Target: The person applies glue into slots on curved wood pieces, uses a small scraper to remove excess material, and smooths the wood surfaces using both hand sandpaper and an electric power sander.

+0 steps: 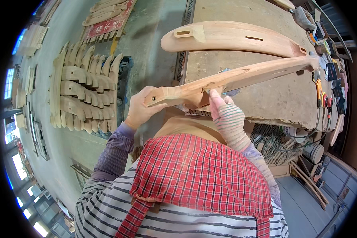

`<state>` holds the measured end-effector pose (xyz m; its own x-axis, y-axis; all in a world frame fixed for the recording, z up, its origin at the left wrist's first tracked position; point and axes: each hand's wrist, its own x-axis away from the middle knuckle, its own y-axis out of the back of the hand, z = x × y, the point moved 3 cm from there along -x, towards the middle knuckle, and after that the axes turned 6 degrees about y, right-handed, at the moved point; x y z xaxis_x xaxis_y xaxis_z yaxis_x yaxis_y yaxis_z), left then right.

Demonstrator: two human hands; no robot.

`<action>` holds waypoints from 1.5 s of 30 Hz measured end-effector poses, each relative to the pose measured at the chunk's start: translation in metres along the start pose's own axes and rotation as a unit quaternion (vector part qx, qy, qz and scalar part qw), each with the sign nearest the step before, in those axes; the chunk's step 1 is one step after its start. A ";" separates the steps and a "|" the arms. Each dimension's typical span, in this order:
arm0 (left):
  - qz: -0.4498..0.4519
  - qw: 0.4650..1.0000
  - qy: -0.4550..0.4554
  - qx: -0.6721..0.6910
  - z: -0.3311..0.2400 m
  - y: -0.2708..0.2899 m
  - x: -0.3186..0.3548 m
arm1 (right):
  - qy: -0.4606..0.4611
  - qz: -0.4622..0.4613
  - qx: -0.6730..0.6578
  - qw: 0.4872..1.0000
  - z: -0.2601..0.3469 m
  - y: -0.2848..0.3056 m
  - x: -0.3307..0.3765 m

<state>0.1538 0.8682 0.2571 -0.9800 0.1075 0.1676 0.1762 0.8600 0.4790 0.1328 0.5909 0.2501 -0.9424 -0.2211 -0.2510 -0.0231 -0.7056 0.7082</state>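
A long, curved, pale wooden chair-part-like piece (242, 75) slants from my left hand up to the right, its far end at the right of the workbench. My left hand (141, 105) is closed round its near end, thumb below and fingers above, beside a small round hole. In a striped knit glove, my right hand (226, 113) has its fingers drawn together against the piece's underside, at a carved hollow near a joint. Whatever those fingers pinch is hidden. A second curved wooden piece (230, 37) with slots lies flat behind it.
The workbench (273, 99) carries tools and cords along its right side, among them an orange-handled tool (319, 88). Stacked curved wooden parts (81, 89) stand on the left. Below the bench's right end are a coiled hose (271, 142) and a white bucket (314, 152).
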 end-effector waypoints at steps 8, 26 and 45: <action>-0.013 1.000 -0.012 -0.021 0.000 -0.001 0.003 | 0.035 0.017 0.180 0.983 0.003 0.004 -0.001; -0.015 1.000 -0.013 -0.025 -0.009 -0.004 0.013 | 0.031 0.080 0.026 0.996 0.025 0.015 -0.002; -0.014 0.996 -0.054 -0.070 -0.007 -0.003 0.013 | 0.104 0.118 0.177 0.972 0.048 0.004 -0.017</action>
<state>0.1407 0.8632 0.2637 -0.9877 0.1438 0.0612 0.1516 0.7866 0.5986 0.1325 0.6244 0.2884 -0.8483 -0.5060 -0.1560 0.0372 -0.3508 0.9357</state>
